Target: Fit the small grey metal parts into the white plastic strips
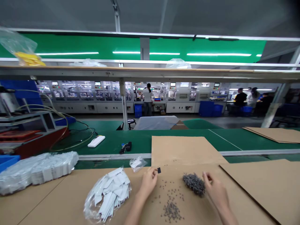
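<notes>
Heap of dark bits (194,185): it sits on brown cardboard, and I place everything by it. Far beyond the heap, my feed shows a wide room under a grey ceiling (140,15), with a row of pale machines (107,107) along the back. One person (147,98) in a white top stands facing them; more people (241,98) are off to the right. Closer in, a long shelf (93,73) spans above and beyond the heap, over a green bench (136,143). The cardboard (70,206) spreads under and around the heap in several flat sheets, some overlapping. Well left of the heap I see a press (30,125); nearer on that side, a clear bag of white strips (114,187). At the heap's right edge, the right hand (217,189) has thumb and forefinger drawn together; I cannot tell whether they hold anything. Left of the heap, the left hand (148,181) pinches a black square (159,170). Loose bits (172,211) lie scattered to the heap's near left.
</notes>
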The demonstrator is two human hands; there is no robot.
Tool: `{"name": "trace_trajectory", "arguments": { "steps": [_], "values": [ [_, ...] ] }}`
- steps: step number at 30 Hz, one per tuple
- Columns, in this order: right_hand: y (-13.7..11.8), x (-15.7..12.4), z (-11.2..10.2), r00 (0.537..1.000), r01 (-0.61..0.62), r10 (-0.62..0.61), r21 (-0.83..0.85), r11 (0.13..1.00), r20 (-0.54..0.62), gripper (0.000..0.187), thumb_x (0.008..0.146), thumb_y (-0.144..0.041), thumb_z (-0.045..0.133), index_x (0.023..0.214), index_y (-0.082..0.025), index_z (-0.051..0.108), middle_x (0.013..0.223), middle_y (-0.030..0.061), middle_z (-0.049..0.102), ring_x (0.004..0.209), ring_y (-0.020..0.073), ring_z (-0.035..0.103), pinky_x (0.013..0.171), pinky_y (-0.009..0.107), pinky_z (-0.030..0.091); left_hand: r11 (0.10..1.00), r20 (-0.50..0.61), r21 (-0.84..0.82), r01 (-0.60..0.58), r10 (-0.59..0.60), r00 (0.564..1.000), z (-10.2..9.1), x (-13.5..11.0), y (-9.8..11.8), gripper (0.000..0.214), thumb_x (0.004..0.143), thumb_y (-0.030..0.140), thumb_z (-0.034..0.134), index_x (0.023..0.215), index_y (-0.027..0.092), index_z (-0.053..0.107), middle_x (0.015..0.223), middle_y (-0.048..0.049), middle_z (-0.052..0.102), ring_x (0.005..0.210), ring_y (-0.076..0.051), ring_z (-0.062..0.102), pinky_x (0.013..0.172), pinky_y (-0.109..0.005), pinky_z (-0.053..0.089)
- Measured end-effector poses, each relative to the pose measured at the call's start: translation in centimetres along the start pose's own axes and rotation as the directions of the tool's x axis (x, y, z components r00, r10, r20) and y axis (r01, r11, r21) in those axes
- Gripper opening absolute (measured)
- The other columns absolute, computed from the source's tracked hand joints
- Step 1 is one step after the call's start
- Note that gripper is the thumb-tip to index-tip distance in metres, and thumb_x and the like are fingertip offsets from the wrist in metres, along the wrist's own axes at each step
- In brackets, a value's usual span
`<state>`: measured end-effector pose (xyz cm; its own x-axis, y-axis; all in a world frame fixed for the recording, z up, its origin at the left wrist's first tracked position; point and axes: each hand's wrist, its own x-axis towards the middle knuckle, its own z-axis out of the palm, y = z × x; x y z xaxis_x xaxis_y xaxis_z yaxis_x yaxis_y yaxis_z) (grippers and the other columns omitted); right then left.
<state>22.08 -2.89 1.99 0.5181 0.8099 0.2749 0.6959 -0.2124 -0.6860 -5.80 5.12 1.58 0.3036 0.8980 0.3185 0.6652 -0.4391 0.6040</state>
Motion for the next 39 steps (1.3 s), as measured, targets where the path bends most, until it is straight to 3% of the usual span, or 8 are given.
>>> {"name": "trace_trajectory", "arguments": {
  "steps": [4,8,13,20,25,28,33,39],
  "values": [
    [-2.6,-2.9,3.2,0.934,0.354,-0.343,0.142,0.924,-0.096,0.027,0.079,-0.039,0.038,0.075,-0.021,0.058,0.069,0.0043,0.063,0.058,0.0148,0.058,0.055,0.021,0.042,0.99,0.005,0.085,0.116,-0.117,0.993,1.3,2.9,-2.1,0.034,0.066,0.017,0.051,0.1,0.013,0.052,0.093,-0.0077,0.051,0.088,-0.018,0.049,0.079,-0.026,0.035],
    [-4.6,-4.7,4.5,0.838,0.546,-0.536,0.171,0.82,-0.106,0.025,0.08,-0.031,0.04,0.066,-0.019,0.057,0.056,0.0021,0.056,0.052,0.0129,0.052,0.053,0.022,0.04,0.982,0.075,0.105,0.155,-0.163,0.984,2.4,4.8,-3.1,0.015,0.063,0.005,0.047,0.069,0.012,0.059,0.075,-0.006,0.057,0.075,-0.016,0.052,0.069,-0.025,0.037],
    [-4.8,-4.8,4.2,0.856,0.515,-0.508,0.25,0.82,-0.098,0.024,0.081,-0.029,0.039,0.068,-0.019,0.056,0.056,0.002,0.054,0.05,0.0129,0.05,0.051,0.022,0.038,0.99,0.191,0.042,0.132,-0.137,0.972,1.7,6.0,-3.3,0.019,0.059,0.0,0.045,0.057,0.014,0.057,0.065,-0.0025,0.061,0.068,-0.014,0.054,0.063,-0.022,0.037],
    [-4.9,-5.0,4.2,0.894,0.443,-0.441,0.311,0.841,-0.081,0.024,0.081,-0.03,0.039,0.068,-0.018,0.056,0.058,0.0014,0.055,0.051,0.0125,0.049,0.051,0.022,0.038,0.987,0.348,-0.101,0.122,-0.08,0.934,-1.6,5.5,-2.6,0.023,0.07,0.024,0.048,0.089,0.013,0.056,0.073,-0.0038,0.065,0.061,-0.013,0.058,0.052,-0.02,0.041],
    [-5.0,-5.0,4.3,0.899,0.435,-0.432,0.294,0.851,-0.079,0.026,0.081,-0.031,0.039,0.065,-0.018,0.056,0.055,0.0005,0.054,0.049,0.0116,0.048,0.05,0.021,0.037,0.991,0.366,-0.066,0.117,-0.085,0.927,-2.9,5.5,-3.1,0.025,0.073,0.028,0.042,0.087,0.013,0.057,0.064,-0.0031,0.064,0.057,-0.014,0.058,0.049,-0.021,0.042],
    [-5.0,-5.0,4.6,0.894,0.444,-0.44,0.293,0.847,-0.082,0.026,0.081,-0.03,0.04,0.065,-0.018,0.056,0.054,0.0007,0.053,0.048,0.0111,0.048,0.05,0.021,0.037,0.995,0.302,0.001,0.095,-0.091,0.949,-1.6,6.4,-3.1,0.022,0.071,0.024,0.043,0.082,0.012,0.06,0.073,-0.0058,0.065,0.067,-0.016,0.059,0.058,-0.023,0.042],
    [-5.1,-5.2,5.0,0.879,0.474,-0.468,0.283,0.834,-0.092,0.026,0.081,-0.03,0.04,0.065,-0.018,0.057,0.054,0.0007,0.054,0.048,0.0111,0.049,0.049,0.02,0.038,0.996,0.242,0.087,0.022,-0.043,0.969,3.6,8.6,-1.7,0.027,0.07,0.019,0.047,0.093,0.016,0.06,0.095,-0.0061,0.063,0.09,-0.018,0.054,0.08,-0.025,0.036],
    [-5.0,-5.1,5.6,0.871,0.491,-0.466,0.257,0.833,-0.155,0.031,0.082,-0.033,0.037,0.062,-0.019,0.056,0.051,0.0007,0.054,0.045,0.0114,0.049,0.047,0.02,0.038,0.985,0.223,0.174,-0.015,-0.025,0.974,7.4,11.4,0.2,0.024,0.073,0.013,0.043,0.089,0.017,0.06,0.091,-0.0072,0.063,0.091,-0.019,0.053,0.078,-0.026,0.035]
  ]
}}
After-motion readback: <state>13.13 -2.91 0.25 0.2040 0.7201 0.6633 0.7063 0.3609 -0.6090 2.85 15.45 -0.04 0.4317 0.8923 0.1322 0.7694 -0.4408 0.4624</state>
